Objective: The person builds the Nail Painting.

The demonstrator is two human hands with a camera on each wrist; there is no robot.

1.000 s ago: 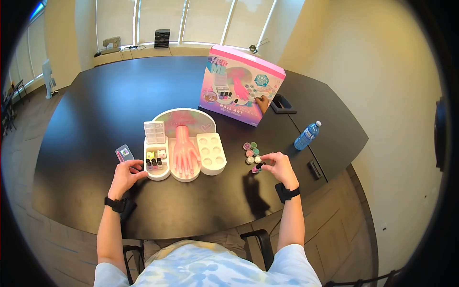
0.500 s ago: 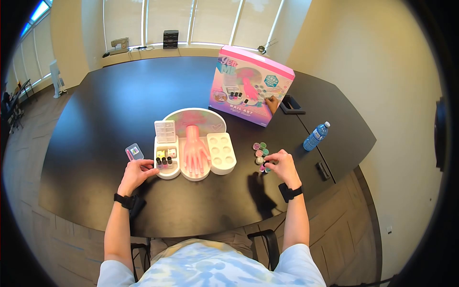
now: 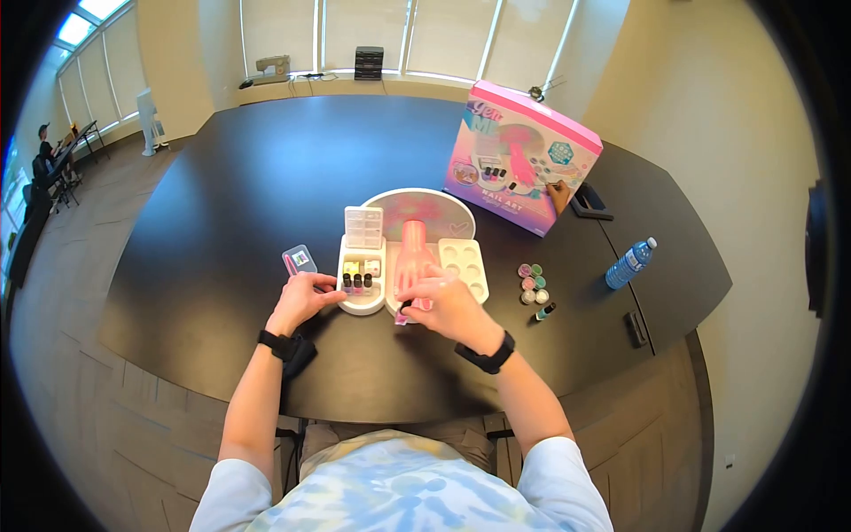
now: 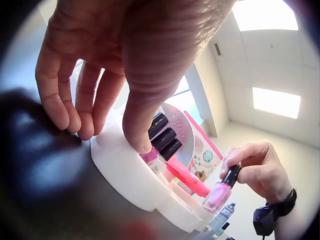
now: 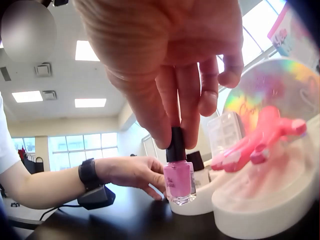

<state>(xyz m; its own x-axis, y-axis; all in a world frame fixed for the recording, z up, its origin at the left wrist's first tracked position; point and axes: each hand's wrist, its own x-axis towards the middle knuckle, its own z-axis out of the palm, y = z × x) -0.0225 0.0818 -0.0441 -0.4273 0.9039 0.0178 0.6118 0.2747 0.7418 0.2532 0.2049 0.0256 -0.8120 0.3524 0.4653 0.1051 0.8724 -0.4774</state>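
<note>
My right hand pinches the black cap of a pink polish bottle, held upright just in front of the pink model hand. Fingers and thumb of my left hand rest at the left end of the white stand; in the left wrist view they lie on its rim, the thumb beside several black-capped bottles. Those bottles stand in the stand's left compartment, below a clear divided case. On the right side of the stand is a tray with round wells.
Several small glitter pots and a teal polish bottle are on the table to the right. Farther right stands a water bottle. The product box is behind the stand. A small clear case lies left of it.
My right hand has moved left from beside the glitter pots to the front of the stand, carrying the pink bottle. My left hand stays at the stand's left end. The head view has shifted.
</note>
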